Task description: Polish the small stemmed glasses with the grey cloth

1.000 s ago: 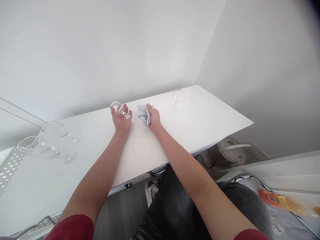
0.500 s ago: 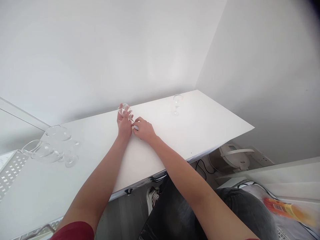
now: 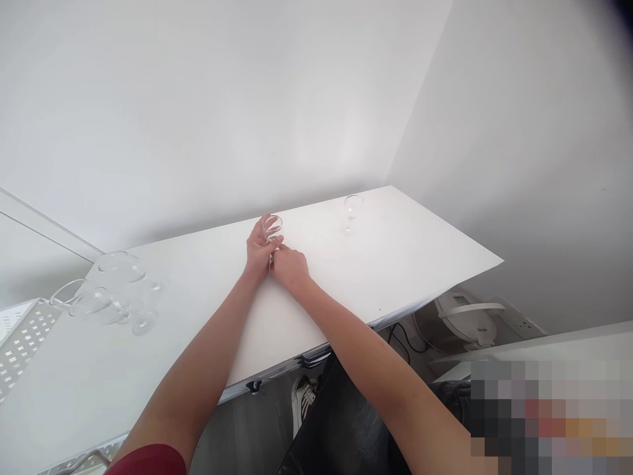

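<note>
My left hand is wrapped round the bowl of a small clear stemmed glass, holding it upright over the white table. My right hand is pressed against the left, its fingers curled shut at the glass's stem and foot. What lies inside those fingers is hidden. No cloth shows. A second small stemmed glass stands alone to the right, near the wall.
Several larger clear glasses sit grouped at the table's left, beside a perforated metal rack. A white appliance and cables lie on the floor under the right end. A shoe shows below the table's near edge.
The glass was turned from lying sideways in my left hand to upright. My right hand, which held a grey cloth, closed up against the glass's foot and the cloth went out of sight.
</note>
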### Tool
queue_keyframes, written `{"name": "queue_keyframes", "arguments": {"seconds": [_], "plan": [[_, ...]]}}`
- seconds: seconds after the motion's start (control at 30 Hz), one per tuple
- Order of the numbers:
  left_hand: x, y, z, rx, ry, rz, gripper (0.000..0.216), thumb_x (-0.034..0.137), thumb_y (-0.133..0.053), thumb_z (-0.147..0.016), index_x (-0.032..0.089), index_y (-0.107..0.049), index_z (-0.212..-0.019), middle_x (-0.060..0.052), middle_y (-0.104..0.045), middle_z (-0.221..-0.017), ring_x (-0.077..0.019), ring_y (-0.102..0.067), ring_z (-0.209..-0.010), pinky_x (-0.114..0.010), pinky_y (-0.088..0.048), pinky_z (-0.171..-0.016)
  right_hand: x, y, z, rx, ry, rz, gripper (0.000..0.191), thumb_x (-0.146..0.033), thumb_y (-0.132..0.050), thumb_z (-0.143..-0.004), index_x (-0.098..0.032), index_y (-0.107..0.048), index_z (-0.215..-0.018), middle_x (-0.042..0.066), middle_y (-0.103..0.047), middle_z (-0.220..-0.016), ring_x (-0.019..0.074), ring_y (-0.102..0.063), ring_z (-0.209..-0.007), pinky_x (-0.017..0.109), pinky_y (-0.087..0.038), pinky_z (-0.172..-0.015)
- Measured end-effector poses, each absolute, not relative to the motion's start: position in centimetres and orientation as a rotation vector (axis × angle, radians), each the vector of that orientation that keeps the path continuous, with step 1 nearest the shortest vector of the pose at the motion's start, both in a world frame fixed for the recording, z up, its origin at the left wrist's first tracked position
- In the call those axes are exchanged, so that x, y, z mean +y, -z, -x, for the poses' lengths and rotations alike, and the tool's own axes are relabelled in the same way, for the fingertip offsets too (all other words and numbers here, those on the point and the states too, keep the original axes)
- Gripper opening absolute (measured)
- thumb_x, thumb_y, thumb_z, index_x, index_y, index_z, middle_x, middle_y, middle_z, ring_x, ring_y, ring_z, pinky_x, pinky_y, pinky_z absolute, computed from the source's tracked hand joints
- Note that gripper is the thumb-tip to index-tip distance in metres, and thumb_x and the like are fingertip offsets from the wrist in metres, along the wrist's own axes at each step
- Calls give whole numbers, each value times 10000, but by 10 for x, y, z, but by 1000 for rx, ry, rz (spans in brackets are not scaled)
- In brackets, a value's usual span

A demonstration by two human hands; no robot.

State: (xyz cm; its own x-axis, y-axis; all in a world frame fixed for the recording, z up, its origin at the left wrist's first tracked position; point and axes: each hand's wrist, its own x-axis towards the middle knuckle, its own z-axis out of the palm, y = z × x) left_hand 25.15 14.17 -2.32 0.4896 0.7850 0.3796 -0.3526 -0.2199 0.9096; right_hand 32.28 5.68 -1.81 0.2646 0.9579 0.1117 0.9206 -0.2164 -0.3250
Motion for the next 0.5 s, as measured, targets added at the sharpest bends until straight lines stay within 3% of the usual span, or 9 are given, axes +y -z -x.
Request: {"name": "queue_keyframes", "arguments": {"seconds": [0.17,0.3,0.4,0.5], "plan": [[143,25,-254,382,-991,-1494,856,431,-861,-793,380,-464,-1549,-113,-438,-1647,-348,-500,-1431,-467,-496,-1069,49,14,-328,-1667,-164,2290,264,-188,-487,-958,-178,-734,-1053,125,-726,-1160,220,-723,-843,326,-521,-728],[140,25,-254,374,-934,-1522,807,457,-813,-844,409,-436,-1555,-73,-351,-1698,-318,-467,-1454,-428,-482,-1083,38,11,-348,-1572,-192,2419,356,-216,-466,-966,-150,-694,-1230,178,-590,-1492,256,-745,-971,360,-545,-787],[141,25,-254,449,-987,-1433,496,527,-695,-929,379,-596,-1392,-53,-473,-1594,-237,-576,-1287,-360,-503,-991,28,14,-372,-1466,-211,2532,465,-265,-448,-982,-135,-597,-1403,206,-411,-1650,285,-735,-1069,386,-552,-832],[143,24,-254,469,-985,-1339,320,562,-605,-975,258,-706,-980,-72,-651,-1178,-170,-609,-969,-303,-491,-798,18,19,-395,-1340,-216,2625,577,-312,-411,-999,-131,-464,-1544,217,-312,-1699,289,-737,-1064,394,-556,-816]]}}
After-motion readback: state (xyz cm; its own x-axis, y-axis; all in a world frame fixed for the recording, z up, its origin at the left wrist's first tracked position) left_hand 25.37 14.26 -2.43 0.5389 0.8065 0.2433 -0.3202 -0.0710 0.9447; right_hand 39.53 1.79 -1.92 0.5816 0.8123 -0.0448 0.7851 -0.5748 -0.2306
